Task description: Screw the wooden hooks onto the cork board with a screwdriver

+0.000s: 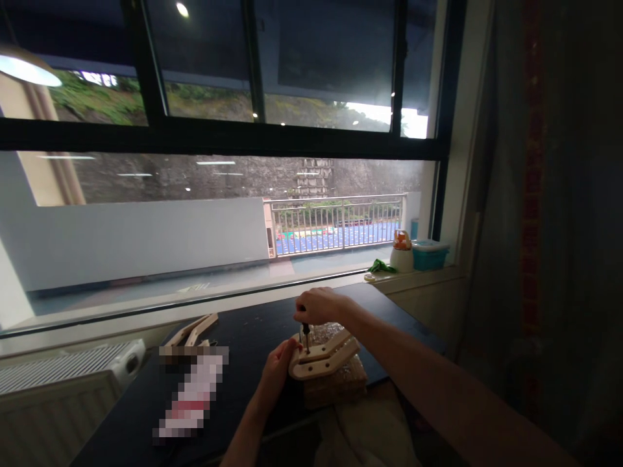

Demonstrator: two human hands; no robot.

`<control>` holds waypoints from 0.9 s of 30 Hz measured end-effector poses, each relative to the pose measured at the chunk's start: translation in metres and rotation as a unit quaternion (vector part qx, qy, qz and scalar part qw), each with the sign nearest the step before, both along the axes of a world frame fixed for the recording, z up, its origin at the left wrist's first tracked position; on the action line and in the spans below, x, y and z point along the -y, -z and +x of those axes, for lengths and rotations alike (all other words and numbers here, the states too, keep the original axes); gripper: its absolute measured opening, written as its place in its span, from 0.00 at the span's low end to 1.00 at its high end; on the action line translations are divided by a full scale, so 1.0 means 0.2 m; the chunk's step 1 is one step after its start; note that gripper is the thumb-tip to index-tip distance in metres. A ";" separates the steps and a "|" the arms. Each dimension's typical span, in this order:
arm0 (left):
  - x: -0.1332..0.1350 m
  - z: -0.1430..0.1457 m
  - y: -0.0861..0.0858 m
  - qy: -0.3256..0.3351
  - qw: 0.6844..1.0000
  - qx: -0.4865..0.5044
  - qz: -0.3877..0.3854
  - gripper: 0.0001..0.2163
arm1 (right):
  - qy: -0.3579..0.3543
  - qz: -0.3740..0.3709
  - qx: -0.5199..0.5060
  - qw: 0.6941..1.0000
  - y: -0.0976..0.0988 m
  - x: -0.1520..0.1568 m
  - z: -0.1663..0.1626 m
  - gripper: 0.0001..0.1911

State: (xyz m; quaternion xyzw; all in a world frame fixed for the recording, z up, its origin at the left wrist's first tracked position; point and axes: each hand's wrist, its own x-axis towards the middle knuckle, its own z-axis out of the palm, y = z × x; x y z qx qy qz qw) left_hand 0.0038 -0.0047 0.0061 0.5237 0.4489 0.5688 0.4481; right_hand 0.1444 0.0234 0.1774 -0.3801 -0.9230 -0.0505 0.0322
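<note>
My right hand is closed around the handle of a screwdriver, which points straight down. Its tip meets a pale wooden piece, U-shaped with a rounded left end and several dark holes along it. At that rounded end my left hand grips the wooden piece by its edge, near a small red spot. Under the wood lies a block wrapped in clear plastic or tape, brownish in colour. Part of the block is hidden by the wood and my right forearm.
More pale wooden pieces lie at the left of the dark table, beside a blurred-out pinkish item. A radiator stands at the left. On the windowsill are a teal box, a white jar and something green.
</note>
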 end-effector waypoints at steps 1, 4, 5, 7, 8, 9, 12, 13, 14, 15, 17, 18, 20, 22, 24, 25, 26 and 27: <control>0.00 0.00 0.00 0.000 1.000 0.000 0.000 0.23 | -0.005 -0.002 0.000 1.000 -0.01 0.00 0.00 0.14; 0.00 0.00 0.00 -0.001 1.000 0.000 -0.001 0.22 | -0.024 -0.004 -0.003 1.000 -0.01 0.00 0.01 0.14; 0.00 0.00 0.00 -0.001 1.000 0.000 -0.002 0.23 | -0.029 -0.006 -0.003 1.000 -0.01 0.01 0.01 0.14; 0.01 0.00 0.00 -0.002 1.000 -0.001 -0.004 0.23 | -0.034 -0.008 -0.004 0.999 -0.01 0.02 0.00 0.14; 0.01 0.00 0.00 -0.002 1.000 -0.002 -0.005 0.22 | -0.034 -0.007 -0.004 0.999 0.00 0.02 0.00 0.14; 0.01 0.00 0.00 -0.003 1.000 -0.002 -0.006 0.22 | -0.033 -0.007 -0.005 0.999 0.00 0.02 -0.01 0.14; 0.01 0.00 -0.01 -0.006 1.000 -0.002 -0.005 0.22 | -0.024 -0.003 -0.005 1.000 0.00 0.03 -0.01 0.15; 0.01 0.00 -0.01 -0.006 1.000 -0.002 -0.005 0.22 | -0.020 -0.002 -0.005 1.000 0.01 0.03 -0.01 0.15; 0.00 0.00 0.00 -0.007 1.000 -0.002 -0.005 0.22 | -0.016 -0.001 -0.006 1.000 0.01 0.02 -0.01 0.15; 0.00 0.00 0.00 -0.008 1.000 -0.003 -0.005 0.22 | -0.012 0.000 -0.006 1.000 0.01 0.02 0.00 0.15; 0.00 0.00 0.00 -0.009 1.000 -0.002 -0.006 0.23 | -0.005 0.002 -0.006 1.000 0.01 0.02 0.00 0.16; 0.00 0.00 0.00 -0.010 1.000 -0.002 -0.006 0.23 | -0.003 0.002 -0.005 1.000 0.01 0.01 0.00 0.17; 0.01 0.00 -0.01 -0.009 1.000 -0.003 -0.006 0.23 | -0.001 -0.005 0.001 1.000 0.00 0.01 0.00 0.16; 0.01 0.00 -0.01 -0.008 1.000 -0.003 -0.006 0.23 | -0.003 -0.017 0.011 1.000 -0.02 0.01 0.00 0.15; 0.01 0.01 -0.01 -0.007 1.000 -0.004 -0.006 0.23 | -0.010 -0.026 0.017 0.999 -0.04 0.01 0.00 0.15; 0.01 0.01 -0.01 -0.007 1.000 -0.004 -0.006 0.23 | -0.015 -0.028 0.018 0.999 -0.04 0.01 0.01 0.14; 0.01 0.00 -0.02 -0.007 1.000 -0.005 -0.006 0.23 | -0.020 -0.028 0.018 0.999 -0.04 0.01 0.01 0.14; 0.01 0.00 -0.02 -0.007 1.000 -0.005 -0.006 0.23 | -0.024 -0.028 0.018 0.999 -0.05 0.02 0.01 0.14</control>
